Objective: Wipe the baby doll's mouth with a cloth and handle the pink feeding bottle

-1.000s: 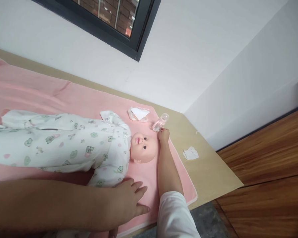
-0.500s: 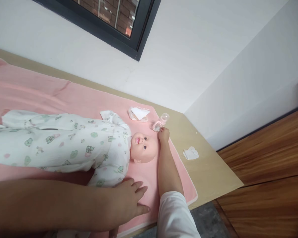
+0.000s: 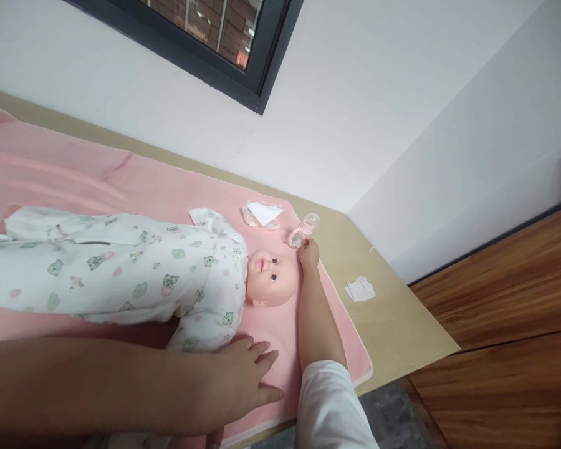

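A baby doll (image 3: 210, 262) in a white patterned sleepsuit lies on its back on the pink blanket (image 3: 93, 178), its head to the right. Just beyond the head stands a clear baby bottle (image 3: 303, 231) with a pink collar and a domed cap. My right hand (image 3: 309, 254) is at the bottle's base, fingers curled closed against it; the fingertips are partly hidden. Nearer to me, my left hand (image 3: 243, 377) rests palm down on the blanket beside the doll's shoulder, fingers spread and holding nothing. My left forearm covers part of the blanket's near side.
A soft pack of tissues (image 3: 263, 215) lies beyond the doll's head. On the wooden tabletop (image 3: 393, 330) to the right is a crumpled white tissue (image 3: 360, 289). A white wall with a dark-framed window (image 3: 243, 87) stands behind, wooden panels (image 3: 509, 299) at right.
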`<state>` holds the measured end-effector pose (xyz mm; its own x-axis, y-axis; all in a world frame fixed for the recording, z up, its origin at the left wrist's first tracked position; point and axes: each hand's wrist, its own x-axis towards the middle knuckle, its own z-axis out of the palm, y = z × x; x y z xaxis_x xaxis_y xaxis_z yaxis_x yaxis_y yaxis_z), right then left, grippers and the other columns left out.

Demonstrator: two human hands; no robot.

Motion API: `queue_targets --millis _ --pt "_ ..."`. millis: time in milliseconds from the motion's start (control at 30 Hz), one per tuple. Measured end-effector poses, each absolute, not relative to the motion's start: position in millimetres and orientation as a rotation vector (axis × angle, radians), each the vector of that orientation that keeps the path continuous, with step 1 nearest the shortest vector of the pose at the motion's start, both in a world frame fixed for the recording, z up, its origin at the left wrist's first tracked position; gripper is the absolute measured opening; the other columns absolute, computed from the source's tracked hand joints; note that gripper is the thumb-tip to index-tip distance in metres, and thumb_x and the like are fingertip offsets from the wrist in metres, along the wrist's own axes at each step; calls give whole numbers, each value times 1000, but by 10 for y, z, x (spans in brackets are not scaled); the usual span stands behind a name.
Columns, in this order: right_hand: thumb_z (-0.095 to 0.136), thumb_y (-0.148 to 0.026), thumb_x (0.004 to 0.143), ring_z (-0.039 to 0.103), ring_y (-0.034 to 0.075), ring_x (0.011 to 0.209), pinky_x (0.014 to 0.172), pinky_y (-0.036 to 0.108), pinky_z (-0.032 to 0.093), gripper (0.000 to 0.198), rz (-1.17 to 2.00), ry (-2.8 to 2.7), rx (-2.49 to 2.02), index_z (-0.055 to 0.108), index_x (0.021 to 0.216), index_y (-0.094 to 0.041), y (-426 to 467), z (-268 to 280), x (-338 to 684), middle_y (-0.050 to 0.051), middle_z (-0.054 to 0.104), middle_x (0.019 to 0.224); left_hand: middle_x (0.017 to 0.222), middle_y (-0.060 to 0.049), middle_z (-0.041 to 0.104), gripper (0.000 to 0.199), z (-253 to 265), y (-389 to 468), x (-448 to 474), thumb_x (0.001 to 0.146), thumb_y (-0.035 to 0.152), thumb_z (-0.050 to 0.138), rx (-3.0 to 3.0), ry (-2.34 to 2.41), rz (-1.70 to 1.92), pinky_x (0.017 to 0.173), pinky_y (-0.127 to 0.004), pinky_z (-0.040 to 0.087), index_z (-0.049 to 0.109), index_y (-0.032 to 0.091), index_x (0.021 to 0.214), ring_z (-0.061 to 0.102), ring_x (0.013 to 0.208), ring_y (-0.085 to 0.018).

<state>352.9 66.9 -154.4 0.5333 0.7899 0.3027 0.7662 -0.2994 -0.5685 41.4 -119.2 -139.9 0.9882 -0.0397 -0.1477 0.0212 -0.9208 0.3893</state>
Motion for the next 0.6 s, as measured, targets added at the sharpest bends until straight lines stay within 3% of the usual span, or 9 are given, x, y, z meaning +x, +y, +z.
queue_targets --millis 167,333,433,600 --pt "46 -14 87 61 23 112 96 29 46 40 34 -1180 -2047 60 124 -10 657 -1530 3526 17 63 125 166 -25 16 133 -1352 -1215 418 44 47 97 2786 15 -312 103 -61 38 33 30 159 29 146 -50" --pt "29 -13 90 58 17 120 101 25 44 46 -94 -1030 -1826 54 129 -14 645 -1374 3420 12 61 130 166 -25 15 138 -1204 -1252 406 43 40 99 2784 46 -407 104 -59 40 28 31 161 30 147 -48" --pt "24 -26 98 55 18 126 105 26 42 45 -137 -997 -1746 49 135 -15 673 -1260 3286 14 57 137 167 -24 14 134 -1186 -1262 402 46 39 98 2792 67 -404 107 -59 39 29 30 160 30 148 -47" --pt "33 -43 100 57 20 124 101 28 43 54 -13 -1143 -1625 38 145 -13 709 -1208 3121 17 55 140 166 -25 18 142 -1379 -1245 420 35 38 100 2808 32 -268 101 -59 43 33 30 159 36 143 -51"
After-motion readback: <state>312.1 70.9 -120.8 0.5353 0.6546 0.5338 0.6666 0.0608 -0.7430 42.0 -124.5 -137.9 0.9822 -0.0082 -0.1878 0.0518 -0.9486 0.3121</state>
